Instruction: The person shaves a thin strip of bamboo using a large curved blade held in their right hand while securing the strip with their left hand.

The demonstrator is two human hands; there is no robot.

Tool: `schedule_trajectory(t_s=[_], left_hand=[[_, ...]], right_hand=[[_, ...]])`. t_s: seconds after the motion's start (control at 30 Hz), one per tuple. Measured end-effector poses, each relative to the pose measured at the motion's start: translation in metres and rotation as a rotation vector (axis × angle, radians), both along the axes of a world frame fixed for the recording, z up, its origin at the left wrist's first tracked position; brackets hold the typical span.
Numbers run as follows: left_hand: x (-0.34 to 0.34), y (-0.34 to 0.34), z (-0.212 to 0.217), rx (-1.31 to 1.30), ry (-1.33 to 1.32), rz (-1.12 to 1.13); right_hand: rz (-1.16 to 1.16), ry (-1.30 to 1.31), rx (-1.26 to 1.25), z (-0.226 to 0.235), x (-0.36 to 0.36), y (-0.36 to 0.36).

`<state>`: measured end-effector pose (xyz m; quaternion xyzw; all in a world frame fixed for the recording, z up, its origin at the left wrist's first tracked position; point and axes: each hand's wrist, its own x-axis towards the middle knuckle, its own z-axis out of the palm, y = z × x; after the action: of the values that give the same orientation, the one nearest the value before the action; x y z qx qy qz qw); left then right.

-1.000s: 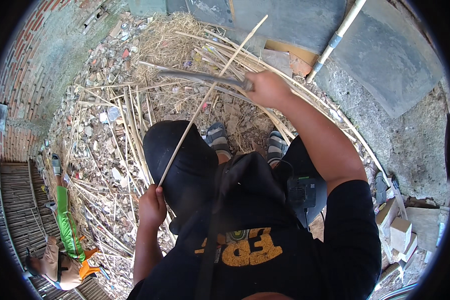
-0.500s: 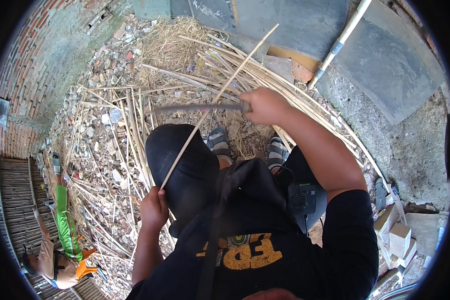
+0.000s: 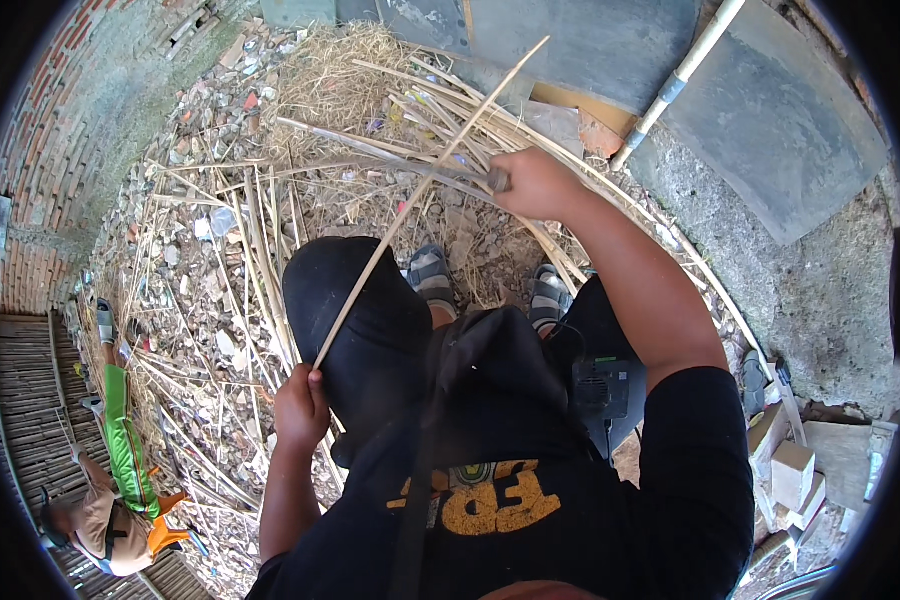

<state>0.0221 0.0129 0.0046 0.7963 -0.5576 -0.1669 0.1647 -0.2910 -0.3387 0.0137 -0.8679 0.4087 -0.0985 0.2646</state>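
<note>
the long strip (image 3: 374, 265), clamped by the fingers of the left hand (image 3: 301, 410) above the ground (image 3: 485, 282), appears unfinished, the right hand (image 3: 538, 186) has its fingers around a blurred tool (image 3: 498, 179), and completion of loose strips (image 3: 515, 128) near the ground's far edge is indeterminable.

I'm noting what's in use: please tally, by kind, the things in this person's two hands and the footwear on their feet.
Stick: 1, in the left hand
Tool: 1, in the right hand, its far part blurred
Sandals: 2, one on each foot
Total: 4
</note>
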Motion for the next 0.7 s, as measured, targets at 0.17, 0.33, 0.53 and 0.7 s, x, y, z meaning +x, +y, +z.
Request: schedule_trajectory(t_s=[0.17, 0.33, 0.53, 0.7], left_hand=[[0.002, -0.001, 0.005, 0.0, 0.016, 0.013], [0.002, -0.003, 0.007, 0.024, 0.012, -0.008], [0.004, -0.005, 0.013, 0.038, -0.04, -0.044], [-0.002, -0.007, 0.015, 0.031, -0.178, -0.026]], right_hand=[[-0.098, 0.016, -0.058, 0.001, -0.008, -0.011], [0.035, 0.047, -0.158, 0.003, 0.013, 0.022], [-0.109, 0.001, -0.055, 0.0, 0.006, -0.004], [0.117, 0.21, -0.087, 0.018, 0.024, 0.028]])
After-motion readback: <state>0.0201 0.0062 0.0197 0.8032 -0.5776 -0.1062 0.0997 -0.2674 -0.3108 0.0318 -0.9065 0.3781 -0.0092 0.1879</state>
